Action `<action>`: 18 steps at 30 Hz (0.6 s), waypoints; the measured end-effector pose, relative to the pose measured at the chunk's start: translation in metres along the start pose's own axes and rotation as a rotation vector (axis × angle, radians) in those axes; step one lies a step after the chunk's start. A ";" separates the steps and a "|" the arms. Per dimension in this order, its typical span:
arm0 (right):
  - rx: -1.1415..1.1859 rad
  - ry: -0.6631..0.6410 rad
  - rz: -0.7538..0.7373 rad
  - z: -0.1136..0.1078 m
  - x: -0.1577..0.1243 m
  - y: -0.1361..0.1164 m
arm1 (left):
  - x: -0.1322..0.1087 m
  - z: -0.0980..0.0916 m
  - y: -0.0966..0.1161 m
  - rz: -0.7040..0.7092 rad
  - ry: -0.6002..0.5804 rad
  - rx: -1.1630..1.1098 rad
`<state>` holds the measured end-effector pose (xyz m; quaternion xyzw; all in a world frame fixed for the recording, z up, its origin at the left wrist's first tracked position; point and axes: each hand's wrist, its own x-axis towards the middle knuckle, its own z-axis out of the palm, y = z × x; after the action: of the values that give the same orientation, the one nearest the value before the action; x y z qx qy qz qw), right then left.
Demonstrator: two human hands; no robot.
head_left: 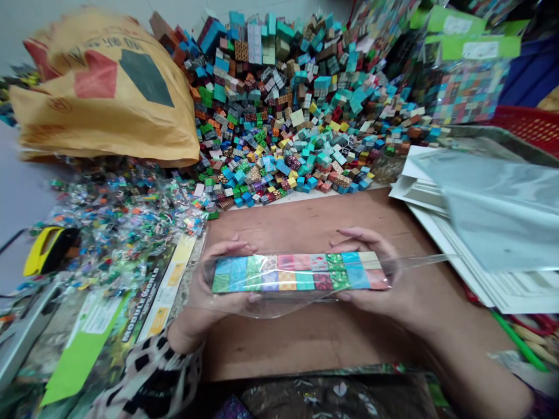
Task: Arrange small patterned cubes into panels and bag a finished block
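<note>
A flat two-row block of small coloured cubes (pixel 299 271) sits inside a clear plastic bag (pixel 410 265), held level just above a brown board (pixel 314 224). My left hand (pixel 205 297) grips its left end, thumb on the near edge and fingers behind. At the right end my right hand (pixel 375 285) is wrapped round it the same way. The bag's open mouth trails off to the right past my right hand.
A big heap of loose coloured cubes (pixel 283 110) fills the back. A yellow-brown sack (pixel 105 87) lies at back left, small filled bags (pixel 126 221) and printed cards (pixel 113 326) at left. Stacked clear bags and white sheets (pixel 489 215) lie at right, a red basket (pixel 528 125) behind.
</note>
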<state>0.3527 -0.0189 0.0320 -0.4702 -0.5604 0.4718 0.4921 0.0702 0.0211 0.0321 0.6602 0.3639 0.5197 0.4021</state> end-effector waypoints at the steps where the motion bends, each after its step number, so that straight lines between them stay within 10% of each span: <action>1: -0.009 0.004 0.044 0.001 -0.001 0.002 | -0.002 -0.001 -0.003 -0.014 0.013 0.021; 18: -0.033 -0.260 0.372 0.002 -0.001 0.022 | -0.027 -0.023 -0.041 -0.503 -0.210 0.219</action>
<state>0.3521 -0.0179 0.0099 -0.5087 -0.5303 0.6020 0.3124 0.0404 0.0171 -0.0123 0.6388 0.5265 0.2903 0.4800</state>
